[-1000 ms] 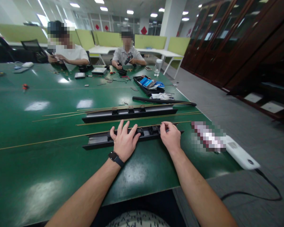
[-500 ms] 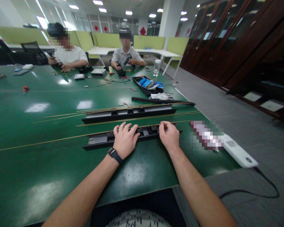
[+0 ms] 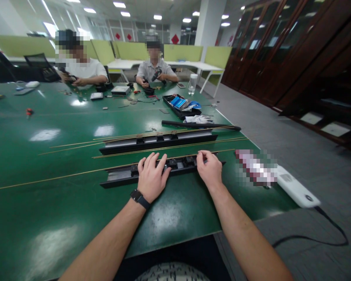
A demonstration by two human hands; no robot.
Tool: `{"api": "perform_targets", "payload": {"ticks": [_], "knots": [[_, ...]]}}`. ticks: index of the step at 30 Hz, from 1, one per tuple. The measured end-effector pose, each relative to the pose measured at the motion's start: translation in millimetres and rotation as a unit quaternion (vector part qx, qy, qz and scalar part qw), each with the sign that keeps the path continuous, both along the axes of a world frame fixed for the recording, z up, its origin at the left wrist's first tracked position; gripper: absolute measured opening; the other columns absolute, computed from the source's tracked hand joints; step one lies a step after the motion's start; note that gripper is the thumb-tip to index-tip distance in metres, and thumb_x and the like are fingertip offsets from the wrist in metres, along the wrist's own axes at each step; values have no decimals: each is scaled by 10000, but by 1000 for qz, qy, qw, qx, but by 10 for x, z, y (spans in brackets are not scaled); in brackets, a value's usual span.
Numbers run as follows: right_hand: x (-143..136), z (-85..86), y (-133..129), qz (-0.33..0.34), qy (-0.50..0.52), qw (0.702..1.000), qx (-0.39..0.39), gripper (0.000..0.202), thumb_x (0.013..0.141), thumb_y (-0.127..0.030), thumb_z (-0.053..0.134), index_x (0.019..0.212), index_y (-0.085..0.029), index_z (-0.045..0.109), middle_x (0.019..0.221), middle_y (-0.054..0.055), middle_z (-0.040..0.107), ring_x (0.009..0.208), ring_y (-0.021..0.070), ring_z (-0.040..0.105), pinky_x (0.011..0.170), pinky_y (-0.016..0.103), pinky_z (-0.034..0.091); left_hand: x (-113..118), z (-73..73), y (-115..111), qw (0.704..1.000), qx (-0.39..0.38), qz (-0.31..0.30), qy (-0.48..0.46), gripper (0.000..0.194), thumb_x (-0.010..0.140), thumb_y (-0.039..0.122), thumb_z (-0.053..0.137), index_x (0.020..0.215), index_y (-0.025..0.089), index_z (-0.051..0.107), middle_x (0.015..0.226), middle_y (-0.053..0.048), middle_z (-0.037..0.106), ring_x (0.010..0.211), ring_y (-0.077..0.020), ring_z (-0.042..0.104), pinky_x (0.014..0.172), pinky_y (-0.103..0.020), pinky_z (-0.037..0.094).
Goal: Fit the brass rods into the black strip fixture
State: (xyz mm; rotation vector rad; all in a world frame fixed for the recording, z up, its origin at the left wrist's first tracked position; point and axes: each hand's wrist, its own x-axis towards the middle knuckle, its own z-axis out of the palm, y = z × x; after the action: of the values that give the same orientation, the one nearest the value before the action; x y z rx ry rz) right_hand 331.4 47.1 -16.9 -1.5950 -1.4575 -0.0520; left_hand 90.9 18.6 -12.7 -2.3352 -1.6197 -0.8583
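Note:
A long black channel (image 3: pixel 117 182) with a grey inside lies across the green table before me, with several black blocks (image 3: pixel 189 160) set in it. Along its far edge runs a thin gold-coloured rod (image 3: pixel 64 176), reaching well out to the left. My left hand (image 3: pixel 152 175) lies over the channel's middle, palm down with fingers apart, and hides part of the blocks. At the channel's right end my right hand (image 3: pixel 210 168) is pinched closed on the rod. A second channel (image 3: pixel 128 148) like it lies just beyond, with more thin rods (image 3: pixel 169 147) beside it.
Farther back are a dark bar (image 3: pixel 204 125), white gloves (image 3: pixel 199 118), a black tray (image 3: pixel 183 111) with blue items and a clear cup (image 3: pixel 192 84). A white corded device (image 3: pixel 296 187) rests at the right edge. Two people (image 3: pixel 155 70) sit across the table.
My left hand has shifted slightly left and its fingers have spread a little more. The right hand keeps its pinch in the same place.

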Motion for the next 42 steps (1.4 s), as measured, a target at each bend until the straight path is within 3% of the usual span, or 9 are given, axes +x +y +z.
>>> {"api": "perform_targets", "payload": {"ticks": [17,27,42], "knots": [[36,3,9,-37,3,999,-6,305,958,-382,540,951,-203,787,858,86,781,812,245,705,822,349,516,-31,1,85,999,-6,-40,13,485,1069,406,460,1495,203,570,1473,-159,630,1438,-312,523,1218,-512,298],[46,2,9,-41,7,999,-6,327,952,-396,530,946,-195,787,848,94,778,816,250,700,827,356,520,-20,-32,54,1000,10,-20,11,529,1052,384,493,1525,153,537,1564,-191,549,1527,-333,424,1260,-509,283],[42,-6,19,-52,3,999,-14,363,953,-419,510,954,-189,791,857,100,778,834,259,698,833,362,512,-46,-30,-23,998,40,26,-37,383,1014,342,573,1355,218,695,1340,-190,616,1275,-362,546,1052,-529,450]]}}
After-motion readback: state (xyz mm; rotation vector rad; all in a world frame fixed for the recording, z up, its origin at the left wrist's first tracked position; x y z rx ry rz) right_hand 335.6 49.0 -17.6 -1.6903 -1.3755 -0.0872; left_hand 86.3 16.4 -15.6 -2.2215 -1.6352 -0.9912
